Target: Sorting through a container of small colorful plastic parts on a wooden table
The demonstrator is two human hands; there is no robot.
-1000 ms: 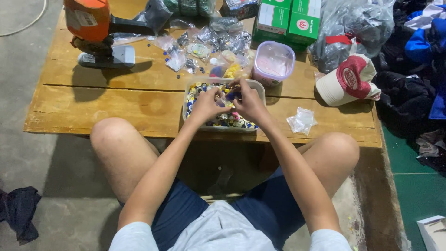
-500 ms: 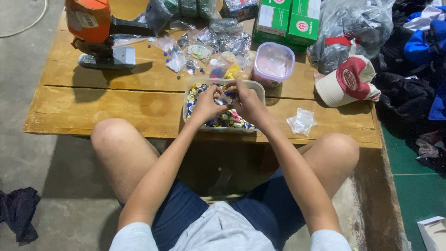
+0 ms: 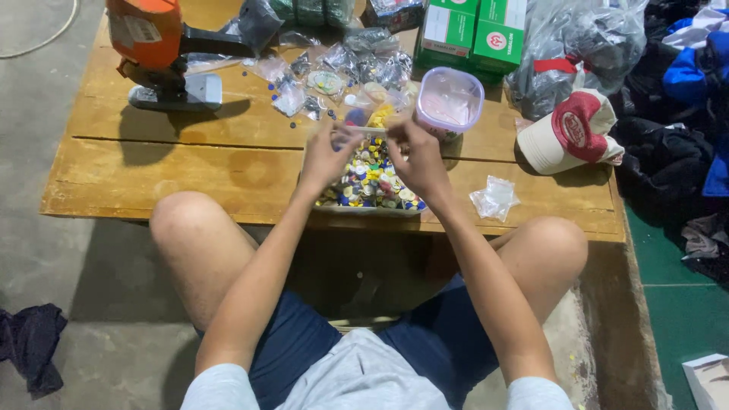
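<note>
- Left hand (image 3: pixel 325 156): raised over the tray of buttons (image 3: pixel 370 182), fingers curled and pinching one end of a small pale strip (image 3: pixel 370 131), too small to identify.
- Right hand (image 3: pixel 416 156): level with the left, fingers likewise closed on the strip's other end.
- Tray of buttons: shallow container of mixed coloured buttons, on the near part of the wooden table (image 3: pixel 190 163), directly beneath both hands.
- Clear plastic tub (image 3: pixel 448 100): round-cornered, purple-rimmed, just beyond the right hand.
- Small plastic bags (image 3: pixel 357 64): scattered behind the tray.
- Empty clear bag (image 3: pixel 494 198): right of the tray, near the table edge.
- Orange machine (image 3: pixel 152 42): far left corner.
- Green boxes (image 3: pixel 474 30): far edge.
- Red-and-cream cap (image 3: pixel 573 130): right end.
</note>
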